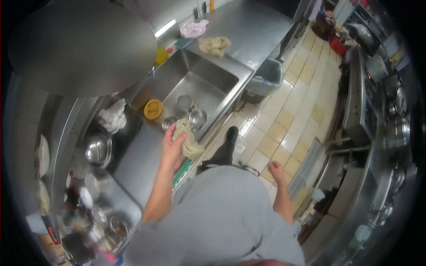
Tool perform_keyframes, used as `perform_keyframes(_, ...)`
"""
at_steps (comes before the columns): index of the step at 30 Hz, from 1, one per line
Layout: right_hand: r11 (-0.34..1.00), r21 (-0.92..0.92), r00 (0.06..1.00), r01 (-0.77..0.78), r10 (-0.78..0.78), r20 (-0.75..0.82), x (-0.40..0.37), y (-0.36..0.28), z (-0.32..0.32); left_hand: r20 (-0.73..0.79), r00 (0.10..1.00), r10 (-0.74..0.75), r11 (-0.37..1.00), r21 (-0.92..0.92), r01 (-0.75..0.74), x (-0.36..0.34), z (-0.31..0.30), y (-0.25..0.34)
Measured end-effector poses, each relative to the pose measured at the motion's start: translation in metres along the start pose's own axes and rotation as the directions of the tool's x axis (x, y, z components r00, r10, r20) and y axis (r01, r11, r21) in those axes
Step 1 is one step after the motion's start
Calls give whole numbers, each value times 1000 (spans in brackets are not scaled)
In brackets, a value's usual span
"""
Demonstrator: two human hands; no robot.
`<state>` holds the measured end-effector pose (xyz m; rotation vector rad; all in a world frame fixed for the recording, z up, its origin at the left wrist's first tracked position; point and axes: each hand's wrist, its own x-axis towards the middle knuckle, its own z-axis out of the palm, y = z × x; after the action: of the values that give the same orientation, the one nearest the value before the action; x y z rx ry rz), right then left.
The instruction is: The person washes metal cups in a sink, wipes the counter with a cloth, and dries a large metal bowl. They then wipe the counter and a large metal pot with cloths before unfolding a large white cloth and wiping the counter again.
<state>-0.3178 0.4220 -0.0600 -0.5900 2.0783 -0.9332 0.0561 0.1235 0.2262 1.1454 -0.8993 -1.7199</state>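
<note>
**A:** Left hand: fingers closed round a bunched beige cloth, held up at the tabletop edge. The sink lies just beyond the hand.

**B:** Right hand?

**A:** Hangs at the person's side over the floor tiles, fingers loosely spread, nothing in it.

**B:** How far along?

**A:** Roughly midway, I'd judge. The steel beneath the left hand looks bare, and the cloth is lifted, not pressed flat. Small metal bowls and a yellow lid sit in the sink just past the cloth, not yet cleared. A second cloth lies well beyond the hand, past the sink.
</note>
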Motion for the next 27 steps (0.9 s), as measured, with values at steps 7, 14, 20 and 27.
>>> perform_keyframes(7, 980, -197, 983, 24, 13, 183, 45, -26, -28, -73, 993, -96, 994, -52, 92, 197, 65, -2)
perform_keyframes(14, 953, 86, 952, -292, 298, -74, 83, -124, -96, 64, 963, 261, 921, 283, -269, 419, 146, 4)
perform_keyframes(20, 963, 46, 962, -267, 269, -51, 112, -137, -90, -157, 915, 372, 423, 906, -17, 510, 254, -34)
perform_keyframes(27, 936, -68, 939, -345, 344, -24, 130, -201, -99, 180, 889, 420, 137, 956, -258, 525, 232, -77)
